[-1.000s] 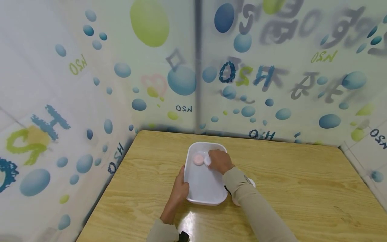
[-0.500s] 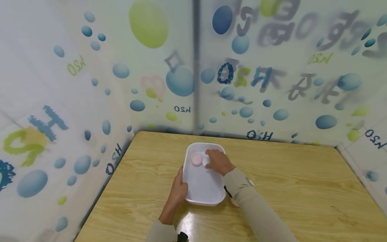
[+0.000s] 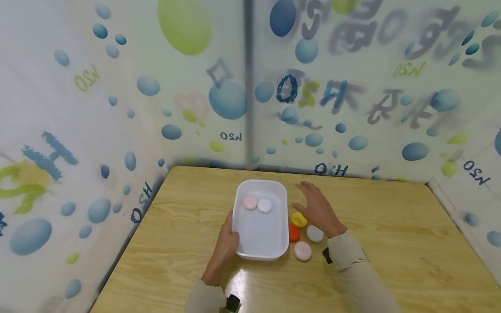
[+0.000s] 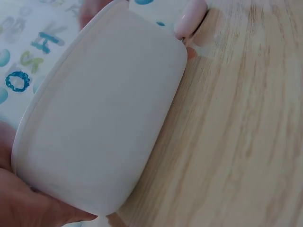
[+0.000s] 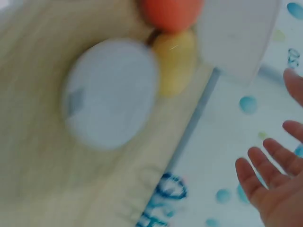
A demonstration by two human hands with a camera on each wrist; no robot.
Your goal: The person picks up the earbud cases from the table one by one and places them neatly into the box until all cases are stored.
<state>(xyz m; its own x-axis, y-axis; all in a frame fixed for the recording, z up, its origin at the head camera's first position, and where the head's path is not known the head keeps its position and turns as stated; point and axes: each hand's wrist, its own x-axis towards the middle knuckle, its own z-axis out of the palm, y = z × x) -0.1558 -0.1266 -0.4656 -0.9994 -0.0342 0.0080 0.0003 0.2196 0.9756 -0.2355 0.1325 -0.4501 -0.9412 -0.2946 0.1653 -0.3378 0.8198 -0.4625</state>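
My left hand (image 3: 226, 239) holds the left side of a white plastic tray (image 3: 262, 241), its thumb at the rim. Inside the tray, near the far end, a pale pink disc (image 3: 250, 202) and a white disc (image 3: 264, 205) lie side by side. Right of the tray my right hand (image 3: 318, 208) hovers with its fingers spread and nothing in them. Below it on the table are a yellow piece (image 3: 299, 219), a red disc (image 3: 294, 233), a larger white disc (image 5: 111, 94) and a thick pink disc (image 3: 302, 251). The right wrist view is blurred.
The wooden table (image 3: 372, 261) extends to both sides of the tray. Walls printed with bubbles (image 3: 227, 100) and lettering close off its back and left sides.
My right hand has let go of the white disc in the tray and moved out to the right, its fingers spreading. The loose pieces beside the tray have come into view.
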